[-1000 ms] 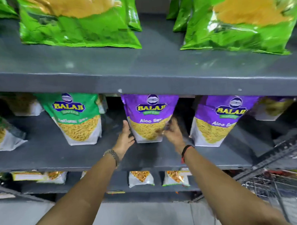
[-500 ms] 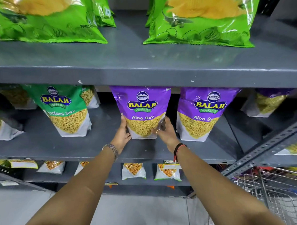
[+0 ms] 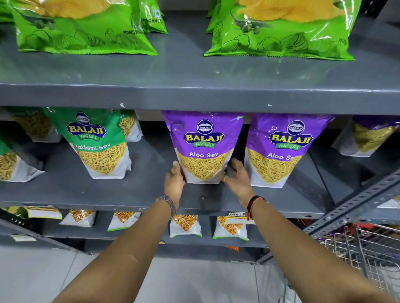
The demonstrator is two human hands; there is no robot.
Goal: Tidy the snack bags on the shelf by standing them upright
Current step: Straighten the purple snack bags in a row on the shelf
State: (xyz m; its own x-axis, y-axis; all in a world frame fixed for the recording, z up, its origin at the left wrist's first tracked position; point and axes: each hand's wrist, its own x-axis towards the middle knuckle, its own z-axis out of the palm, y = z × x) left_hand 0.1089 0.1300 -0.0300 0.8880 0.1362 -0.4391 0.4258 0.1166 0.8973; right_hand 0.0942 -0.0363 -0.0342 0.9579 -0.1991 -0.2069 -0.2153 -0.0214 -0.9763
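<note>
Head view, middle shelf (image 3: 104, 194): both forearms extended forward and up, wrists nearly straight. Left hand (image 3: 174, 184), palm turned inward, fingers pressed flat against the lower left edge of the purple Aloo Sev bag (image 3: 204, 148); a beaded metal bracelet (image 3: 168, 202) circles its wrist. Right hand (image 3: 238, 178), fingers curled round the bag's lower right edge, ring on one finger, black-and-red band (image 3: 254, 205) at the wrist. Grip: bag clasped between the two hands, neither closed into a fist.

Bag: glossy plastic pouch, purple upper half, white gusseted base, thin yellow strands showing; standing upright on painted grey metal. At 3 o'clock, just beside it, a second purple bag (image 3: 283, 147), same make, upright. At 9 o'clock, well apart, a green sev bag (image 3: 97, 142), upright. At 12 o'clock, on the shelf above, shiny green crisp bags (image 3: 83, 26) lying flat. At 5 o'clock, a wire basket (image 3: 371, 258).
</note>
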